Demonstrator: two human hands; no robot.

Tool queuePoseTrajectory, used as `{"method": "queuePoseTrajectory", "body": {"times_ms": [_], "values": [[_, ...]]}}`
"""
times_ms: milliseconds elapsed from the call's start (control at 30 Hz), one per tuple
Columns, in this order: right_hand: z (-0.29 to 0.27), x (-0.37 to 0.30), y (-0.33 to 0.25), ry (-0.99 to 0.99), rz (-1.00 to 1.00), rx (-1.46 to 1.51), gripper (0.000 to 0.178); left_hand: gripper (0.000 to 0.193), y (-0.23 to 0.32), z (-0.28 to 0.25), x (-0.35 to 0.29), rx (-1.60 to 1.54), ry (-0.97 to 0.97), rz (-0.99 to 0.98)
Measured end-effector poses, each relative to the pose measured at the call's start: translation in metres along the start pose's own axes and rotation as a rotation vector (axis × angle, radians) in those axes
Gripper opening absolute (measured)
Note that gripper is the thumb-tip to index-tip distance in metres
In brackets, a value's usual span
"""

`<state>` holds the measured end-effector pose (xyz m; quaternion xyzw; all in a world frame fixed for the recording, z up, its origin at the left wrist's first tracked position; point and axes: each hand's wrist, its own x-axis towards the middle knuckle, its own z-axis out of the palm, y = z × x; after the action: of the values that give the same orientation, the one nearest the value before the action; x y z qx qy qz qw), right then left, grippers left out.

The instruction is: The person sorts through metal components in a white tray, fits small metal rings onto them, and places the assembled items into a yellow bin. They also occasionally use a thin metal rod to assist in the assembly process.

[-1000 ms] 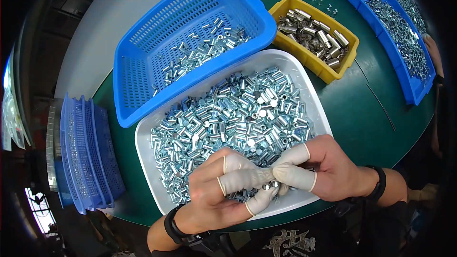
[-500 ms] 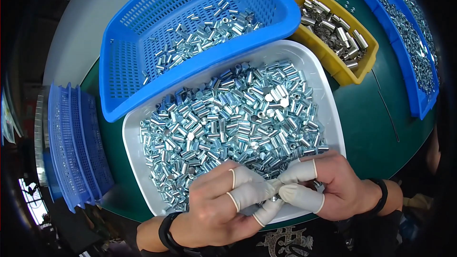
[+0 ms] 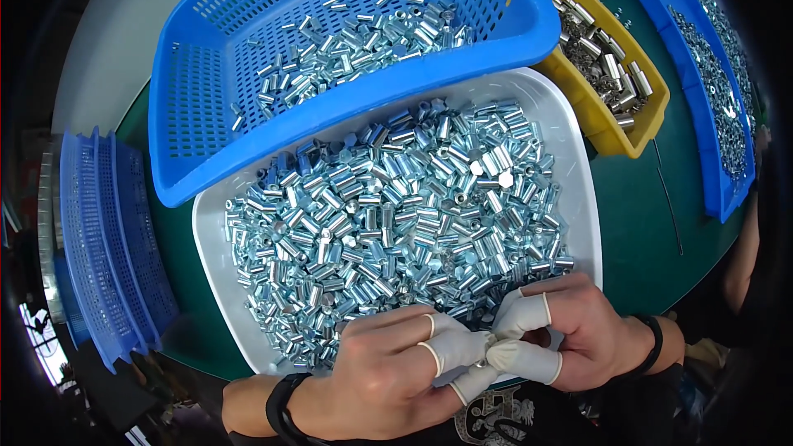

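My left hand (image 3: 387,361) and my right hand (image 3: 578,332) meet above the near edge of a white tub (image 3: 216,281). White finger cots cover several fingertips of both. The fingertips are pinched together, and a glint of metal shows between them; what they hold is mostly hidden. Beneath and beyond the hands, the tub is heaped with short, shiny hexagonal metal sleeves (image 3: 388,215), some showing a hole in the end.
A blue perforated basket (image 3: 347,91) with similar sleeves rests against the tub's far rim. To the right are a yellow bin (image 3: 634,142) of metal cylinders and a blue tray (image 3: 712,190) of small parts. Blue baskets (image 3: 107,239) stand at left on the green table (image 3: 628,223).
The view has shifted slightly, so the tub and baskets sit a little further left. Both hands stay pinched together, with the fingertips slightly repositioned.
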<state>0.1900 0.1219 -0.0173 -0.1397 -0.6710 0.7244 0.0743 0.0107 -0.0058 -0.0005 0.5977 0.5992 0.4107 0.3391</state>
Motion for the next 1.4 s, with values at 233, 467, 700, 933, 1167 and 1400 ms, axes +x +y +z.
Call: {"method": "queuePoseTrajectory", "body": {"times_ms": [233,467,700,933,1167,1400], "values": [[-0.007,0.004,-0.015,-0.131,0.133,-0.122,0.010,0.025,0.005,-0.001,-0.003,0.081,-0.001,-0.019],[-0.005,0.006,-0.015,-0.118,0.172,-0.144,0.010,0.028,0.008,-0.004,0.000,0.291,-0.009,0.067],[0.001,0.004,-0.008,0.012,0.039,-0.088,0.012,0.027,0.009,-0.002,0.002,0.379,0.034,0.134],[-0.008,0.004,-0.010,-0.116,0.076,-0.098,0.010,0.028,0.001,-0.002,-0.001,0.290,-0.009,0.115],[-0.006,0.007,-0.011,-0.129,0.106,-0.099,0.010,0.027,-0.004,0.000,-0.004,0.251,0.028,0.117],[-0.008,0.006,-0.016,-0.122,0.142,-0.093,0.010,0.024,0.001,-0.001,-0.002,0.221,0.018,0.118]]}}
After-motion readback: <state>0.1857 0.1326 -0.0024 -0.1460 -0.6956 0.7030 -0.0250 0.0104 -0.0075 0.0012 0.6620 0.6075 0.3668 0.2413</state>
